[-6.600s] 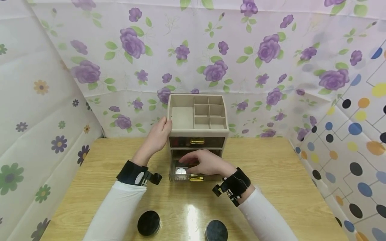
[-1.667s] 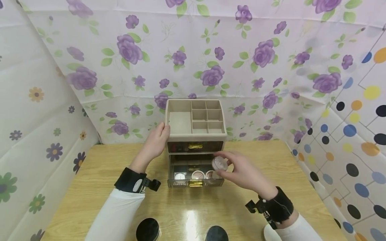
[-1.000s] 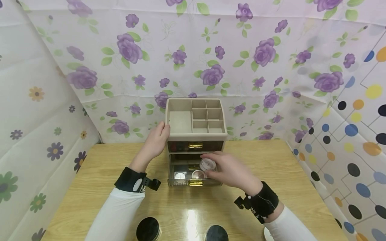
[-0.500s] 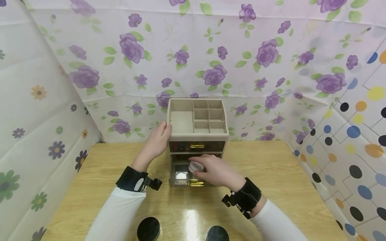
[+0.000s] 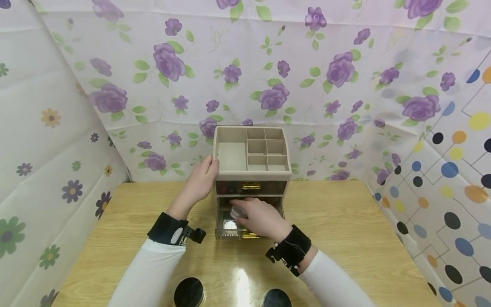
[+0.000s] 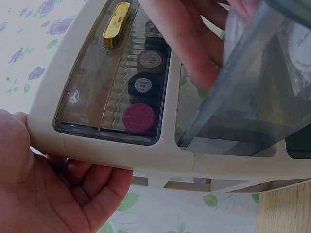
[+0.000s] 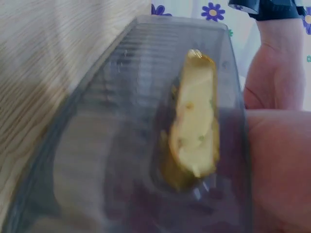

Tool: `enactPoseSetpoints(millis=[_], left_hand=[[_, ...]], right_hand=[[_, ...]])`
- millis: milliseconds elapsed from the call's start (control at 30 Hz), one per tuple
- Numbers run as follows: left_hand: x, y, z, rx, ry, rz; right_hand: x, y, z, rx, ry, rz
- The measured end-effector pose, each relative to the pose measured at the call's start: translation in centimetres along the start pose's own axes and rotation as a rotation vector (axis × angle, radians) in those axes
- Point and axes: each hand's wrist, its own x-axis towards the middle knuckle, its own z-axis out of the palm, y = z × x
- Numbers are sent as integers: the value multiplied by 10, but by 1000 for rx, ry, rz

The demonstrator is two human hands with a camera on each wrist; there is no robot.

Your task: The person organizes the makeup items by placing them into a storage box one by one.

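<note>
Head cam: nearest, we see 2 blk-topped jars (image 5: 189,292); then R hand (image 5: 264,218) pinching clear rd. container (image 5: 238,212), in or just over open lower drawer (image 5: 234,235), can't tell which; L hand (image 5: 198,179) grips organizer (image 5: 251,175) L side; floral cloth (image 5: 230,94) behind.

The box (image 5: 252,174) is set far back on the table (image 5: 330,221), before the cloth (image 5: 238,98). In the left of its pulled-out drawer (image 5: 220,234), a case (image 5: 230,227) is laid; just behind, a jar (image 5: 237,212) is held by the right hand (image 5: 262,218). Nearer, a left tub (image 5: 189,292) and a right tub (image 5: 277,298) are placed.
</note>
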Motion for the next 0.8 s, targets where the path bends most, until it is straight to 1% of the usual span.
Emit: enactPoseSetpoints(millis=[167, 367, 500, 600, 800], left_hand=[[0, -1, -1, 1, -1, 0], [-1, -1, 0, 1, -4, -1], [0, -1, 0, 1, -10, 5], [0, -1, 0, -7, -16, 6], [0, -4, -1, -26, -19, -1]], right_hand=[[4, -9, 2, -18, 40, 29], [11, -19, 8, -127, 118, 69], [16, -23, 12, -172, 155, 95], [18, -25, 13, -170, 164, 102], [18, -25, 14, -140, 151, 90]])
